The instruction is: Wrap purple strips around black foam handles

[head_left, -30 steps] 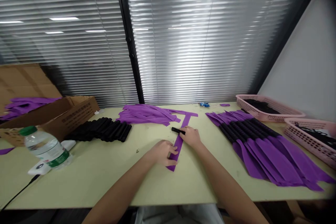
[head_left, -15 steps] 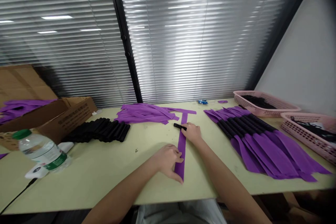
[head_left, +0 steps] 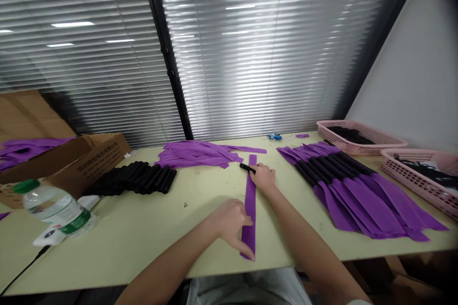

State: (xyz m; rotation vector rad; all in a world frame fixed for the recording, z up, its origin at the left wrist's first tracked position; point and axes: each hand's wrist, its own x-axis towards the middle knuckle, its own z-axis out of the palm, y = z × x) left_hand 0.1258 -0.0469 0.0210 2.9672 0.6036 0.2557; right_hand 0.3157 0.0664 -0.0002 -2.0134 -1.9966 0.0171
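A purple fabric strip [head_left: 251,195] lies lengthwise on the table in front of me. My left hand [head_left: 233,224] rests at its near end, thumb stretched out over the strip's edge and apart from the other fingers. Farther up, my right hand [head_left: 264,177] has its fingers closed on one end of a short black ribbed grip [head_left: 245,167], which lies crosswise over the strip. Left of it is a loose pile of purple strips [head_left: 196,154]. To the right, several purple strips with black ribbed grips on them [head_left: 331,171] lie side by side.
Black ribbed grips [head_left: 136,178] are lined up at the left, beside a cardboard box [head_left: 96,159] and a bottle with a green cap [head_left: 59,207]. Two pink baskets [head_left: 368,139] with black items stand at the far right. A small blue packet [head_left: 275,137] lies near the window.
The purple strip has slid a little toward me, with my left hand at its near end. My right hand and the black grip have barely moved.
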